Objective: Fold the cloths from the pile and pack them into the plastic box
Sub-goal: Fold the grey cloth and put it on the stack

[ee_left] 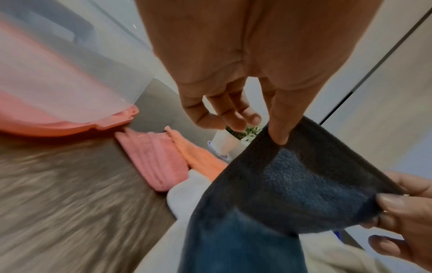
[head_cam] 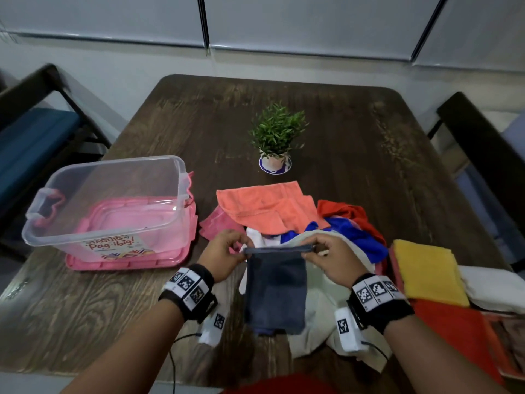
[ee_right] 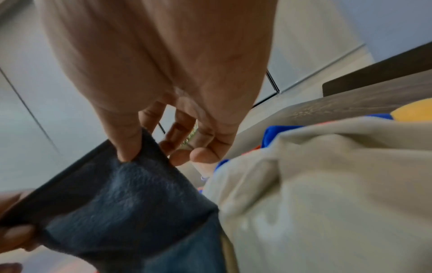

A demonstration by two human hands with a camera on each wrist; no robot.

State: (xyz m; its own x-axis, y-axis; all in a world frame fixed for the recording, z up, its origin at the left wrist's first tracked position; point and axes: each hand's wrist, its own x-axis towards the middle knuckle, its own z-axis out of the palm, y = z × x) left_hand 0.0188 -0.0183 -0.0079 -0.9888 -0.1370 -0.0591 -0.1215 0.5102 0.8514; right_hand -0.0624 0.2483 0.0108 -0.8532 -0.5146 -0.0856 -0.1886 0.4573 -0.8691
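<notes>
Pinching the two upper corners of the dark blue cloth [head_cam: 275, 291], you hold it stretched between both hands, its top hem taut and the rest hanging down toward you over the beige cloth [head_cam: 321, 282]. Your left hand [head_cam: 224, 258] grips one corner between thumb and forefinger, with the other fingers loosely curled and clear of the fabric. Your right hand [head_cam: 329, 260] grips the opposite corner the same way.

Expect the dark blue cloth to handle as a light, soft, fleecy textile. It has no stiffness and drapes wherever it is unsupported. It looks napped rather than slick, so a light pinch should hold it. Take hold at the hemmed corners, where the edge is thickest, and keep the hem level so the layers stay aligned.

The clear plastic box [head_cam: 181, 177] stands open well to the left of your left hand, seated on its pink lid [head_cam: 85, 264]. No cloth shows inside it. The loose pile [head_cam: 270, 206] lies just beyond your hands. A folded yellow cloth [head_cam: 429, 271] lies to the right of your right hand.
</notes>
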